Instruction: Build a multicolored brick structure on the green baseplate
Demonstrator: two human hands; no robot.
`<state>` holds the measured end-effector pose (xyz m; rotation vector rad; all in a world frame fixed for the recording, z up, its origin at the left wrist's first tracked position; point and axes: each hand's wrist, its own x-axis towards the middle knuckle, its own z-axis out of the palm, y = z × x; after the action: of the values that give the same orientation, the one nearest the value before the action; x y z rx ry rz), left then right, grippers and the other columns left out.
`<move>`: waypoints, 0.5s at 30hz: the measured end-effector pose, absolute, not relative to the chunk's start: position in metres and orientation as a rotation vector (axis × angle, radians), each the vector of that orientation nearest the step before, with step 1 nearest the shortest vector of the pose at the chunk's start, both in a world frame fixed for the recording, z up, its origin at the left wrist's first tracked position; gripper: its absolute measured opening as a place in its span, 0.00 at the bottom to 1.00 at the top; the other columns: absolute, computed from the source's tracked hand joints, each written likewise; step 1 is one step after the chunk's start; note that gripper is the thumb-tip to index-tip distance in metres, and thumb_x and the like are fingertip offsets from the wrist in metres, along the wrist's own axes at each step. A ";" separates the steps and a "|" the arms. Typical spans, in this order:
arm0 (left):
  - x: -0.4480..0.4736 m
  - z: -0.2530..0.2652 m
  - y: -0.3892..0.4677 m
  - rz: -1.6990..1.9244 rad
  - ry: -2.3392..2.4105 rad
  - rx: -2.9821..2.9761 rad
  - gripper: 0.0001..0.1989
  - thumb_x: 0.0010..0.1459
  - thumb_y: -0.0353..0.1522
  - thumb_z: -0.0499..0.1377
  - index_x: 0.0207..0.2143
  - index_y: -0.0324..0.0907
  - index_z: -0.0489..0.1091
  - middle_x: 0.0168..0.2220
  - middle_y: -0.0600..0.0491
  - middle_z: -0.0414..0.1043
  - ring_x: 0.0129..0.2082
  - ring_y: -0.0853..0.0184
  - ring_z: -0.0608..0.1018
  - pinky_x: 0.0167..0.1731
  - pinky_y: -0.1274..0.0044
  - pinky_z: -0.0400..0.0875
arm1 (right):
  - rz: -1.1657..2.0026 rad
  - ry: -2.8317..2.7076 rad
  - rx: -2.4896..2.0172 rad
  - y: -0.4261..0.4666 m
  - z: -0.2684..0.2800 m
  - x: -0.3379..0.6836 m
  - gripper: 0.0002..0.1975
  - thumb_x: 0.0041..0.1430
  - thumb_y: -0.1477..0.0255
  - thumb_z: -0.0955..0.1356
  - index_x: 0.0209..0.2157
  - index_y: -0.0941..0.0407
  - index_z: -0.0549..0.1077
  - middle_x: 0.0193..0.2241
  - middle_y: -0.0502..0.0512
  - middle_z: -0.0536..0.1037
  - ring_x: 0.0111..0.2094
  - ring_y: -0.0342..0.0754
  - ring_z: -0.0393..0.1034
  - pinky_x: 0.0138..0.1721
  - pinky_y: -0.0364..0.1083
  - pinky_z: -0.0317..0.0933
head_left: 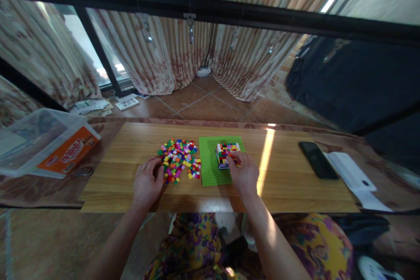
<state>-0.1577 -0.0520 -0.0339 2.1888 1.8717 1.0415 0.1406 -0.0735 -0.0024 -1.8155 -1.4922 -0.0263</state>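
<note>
A green baseplate [208, 170] lies on the wooden board, carrying a low block of multicoloured building bricks [226, 148] near its right side. My right hand [244, 174] is over the front right of that block, its thumb and fingers brought together at the bricks. An orange-red spot shows at the fingertips, too small to name for certain. Left of the baseplate is a loose heap of small coloured bricks [179, 157]. My left hand [148, 179] rests at the heap's left edge, fingers curled toward the bricks, their tips partly hidden.
The wooden board [295, 192] bears a black phone [317, 160] at right, beside white paper [352, 175]. A clear plastic bin [49, 140] with an orange label stands at left. A dark metal bar [210, 6] crosses above, before striped curtains [170, 52].
</note>
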 end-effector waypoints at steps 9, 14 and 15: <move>-0.157 -0.031 -0.053 1.020 1.869 2.164 0.14 0.60 0.38 0.51 0.42 0.40 0.70 0.45 0.44 0.76 0.46 0.56 0.75 0.49 0.65 0.69 | 0.020 -1.545 -1.784 -0.079 -0.002 0.151 0.09 0.60 0.70 0.64 0.37 0.55 0.75 0.34 0.56 0.79 0.36 0.51 0.70 0.41 0.49 0.62; -0.155 -0.028 -0.055 1.004 1.872 2.125 0.15 0.60 0.38 0.51 0.43 0.40 0.70 0.45 0.44 0.75 0.46 0.56 0.75 0.49 0.64 0.69 | 0.070 -1.543 -1.735 -0.079 -0.002 0.149 0.08 0.60 0.70 0.64 0.37 0.54 0.76 0.35 0.55 0.79 0.35 0.50 0.71 0.41 0.49 0.63; -0.154 -0.028 -0.055 0.997 1.870 2.119 0.15 0.60 0.38 0.51 0.43 0.40 0.70 0.45 0.44 0.75 0.46 0.56 0.75 0.50 0.64 0.69 | 0.068 -1.547 -1.730 -0.079 -0.002 0.149 0.08 0.60 0.70 0.64 0.37 0.55 0.76 0.35 0.55 0.79 0.35 0.50 0.71 0.41 0.49 0.63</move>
<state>-0.1543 -0.0549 -0.0275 2.1189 1.8703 0.9973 0.1489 -0.0789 -0.0015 -1.7302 -1.5470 0.0675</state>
